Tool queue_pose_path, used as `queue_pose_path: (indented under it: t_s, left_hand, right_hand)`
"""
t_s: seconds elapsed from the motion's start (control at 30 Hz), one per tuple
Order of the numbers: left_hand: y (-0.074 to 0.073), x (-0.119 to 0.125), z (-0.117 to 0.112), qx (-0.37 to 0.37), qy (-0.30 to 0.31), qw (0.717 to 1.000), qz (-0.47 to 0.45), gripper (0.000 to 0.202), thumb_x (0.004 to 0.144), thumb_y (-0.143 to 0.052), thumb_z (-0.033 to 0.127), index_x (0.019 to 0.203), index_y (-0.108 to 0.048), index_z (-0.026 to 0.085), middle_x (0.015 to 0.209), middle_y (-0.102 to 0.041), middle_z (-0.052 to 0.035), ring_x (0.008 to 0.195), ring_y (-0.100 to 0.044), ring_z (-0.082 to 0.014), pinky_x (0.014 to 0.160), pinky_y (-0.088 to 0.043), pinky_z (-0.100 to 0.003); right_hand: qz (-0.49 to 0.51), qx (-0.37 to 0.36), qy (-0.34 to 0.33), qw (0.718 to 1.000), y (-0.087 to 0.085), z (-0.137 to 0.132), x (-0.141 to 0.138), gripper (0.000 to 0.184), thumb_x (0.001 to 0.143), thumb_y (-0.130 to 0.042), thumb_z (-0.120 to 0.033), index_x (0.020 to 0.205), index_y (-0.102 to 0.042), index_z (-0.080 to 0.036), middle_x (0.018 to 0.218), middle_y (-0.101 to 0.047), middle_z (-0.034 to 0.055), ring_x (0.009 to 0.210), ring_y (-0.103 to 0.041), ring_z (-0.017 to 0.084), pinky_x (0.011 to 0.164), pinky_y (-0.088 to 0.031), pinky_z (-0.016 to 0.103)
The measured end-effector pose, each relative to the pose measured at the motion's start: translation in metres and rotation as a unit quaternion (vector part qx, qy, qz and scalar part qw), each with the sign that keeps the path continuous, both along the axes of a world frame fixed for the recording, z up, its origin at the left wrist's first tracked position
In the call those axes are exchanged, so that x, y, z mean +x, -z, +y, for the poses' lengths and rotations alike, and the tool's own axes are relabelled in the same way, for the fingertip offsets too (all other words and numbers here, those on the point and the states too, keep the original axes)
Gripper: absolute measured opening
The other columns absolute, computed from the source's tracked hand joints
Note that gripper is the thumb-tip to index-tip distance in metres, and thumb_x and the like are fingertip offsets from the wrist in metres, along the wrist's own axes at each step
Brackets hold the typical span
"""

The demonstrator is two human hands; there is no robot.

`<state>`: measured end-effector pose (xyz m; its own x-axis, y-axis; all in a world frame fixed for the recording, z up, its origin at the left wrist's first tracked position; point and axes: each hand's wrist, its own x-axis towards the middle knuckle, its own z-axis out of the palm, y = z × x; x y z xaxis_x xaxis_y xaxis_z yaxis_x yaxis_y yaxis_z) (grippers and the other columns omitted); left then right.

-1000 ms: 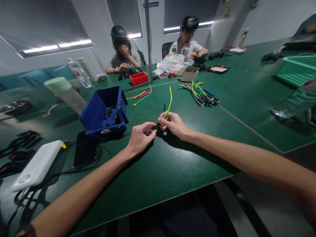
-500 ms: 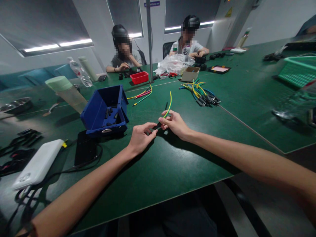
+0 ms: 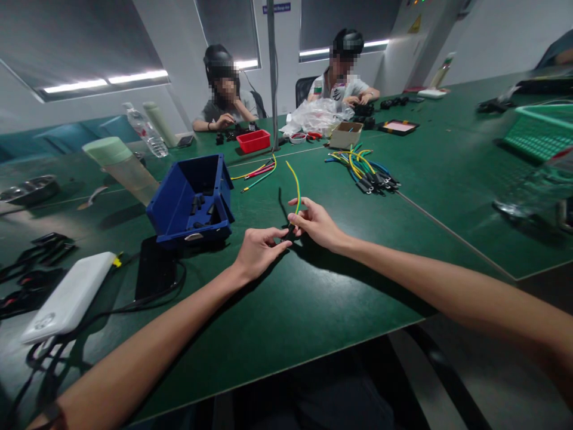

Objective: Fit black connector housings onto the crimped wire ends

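A yellow-green wire rises in a curve from between my hands, its free end pointing away from me. At its lower end is a black sleeve, partly covered by fingers. My left hand is closed, pinching the sleeve between thumb and fingertips. Just to the right, my right hand is closed with thumb and fingers on the wire where it meets the sleeve. A blue bin with several small black sleeves inside stands left of my hands.
Bundled wires with black ends lie beyond my right hand, a few loose wires beyond my left. A red tray and a small box stand farther back. A white power bank lies left. Two people sit opposite.
The wire has swung left and stands more upright, showing more of its length. My left hand has shifted slightly right, closer to my right hand.
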<state>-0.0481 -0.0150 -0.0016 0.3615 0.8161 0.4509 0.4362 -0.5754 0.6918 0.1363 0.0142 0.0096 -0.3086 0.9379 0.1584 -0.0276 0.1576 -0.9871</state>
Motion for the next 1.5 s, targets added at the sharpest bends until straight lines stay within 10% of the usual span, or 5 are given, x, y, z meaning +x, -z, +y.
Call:
queue_pose_path:
  t_s: [0.63,1.1,1.5]
  left_hand:
    - [-0.002,0.002,-0.003,0.071,-0.017,0.997,0.001,0.022,0.079,-0.071,0.022,0.1,-0.072,0.016,0.071,-0.072,-0.0008,0.048,-0.054,-0.0078,0.053,-0.044,-0.021]
    - [-0.006,0.005,-0.002,0.004,0.005,1.0,0.024,0.02,0.086,-0.053,0.014,0.096,-0.07,0.017,0.086,-0.075,-0.0038,0.062,-0.067,-0.0126,0.061,-0.053,-0.024]
    - [-0.001,0.013,0.003,0.195,-0.034,0.951,0.237,0.021,0.085,-0.052,0.016,0.102,-0.066,0.017,0.089,-0.074,-0.0054,0.075,-0.068,-0.017,0.071,-0.05,-0.028]
  right_hand:
    - [-0.078,0.063,-0.099,0.99,-0.01,0.01,0.017,0.088,0.077,-0.07,-0.031,0.15,-0.022,-0.018,0.072,-0.061,-0.0039,0.059,-0.056,0.012,0.054,-0.049,0.023]
    - [-0.255,0.242,0.004,0.936,-0.028,0.019,0.034,0.025,0.085,-0.058,-0.033,0.105,-0.061,-0.017,0.065,-0.048,-0.005,0.056,-0.038,0.01,0.054,-0.03,0.024]
    - [-0.28,0.269,0.087,0.918,-0.028,0.044,0.061,0.05,0.08,-0.057,-0.026,0.128,-0.058,-0.012,0.06,-0.045,-0.0062,0.056,-0.037,0.01,0.057,-0.031,0.022]
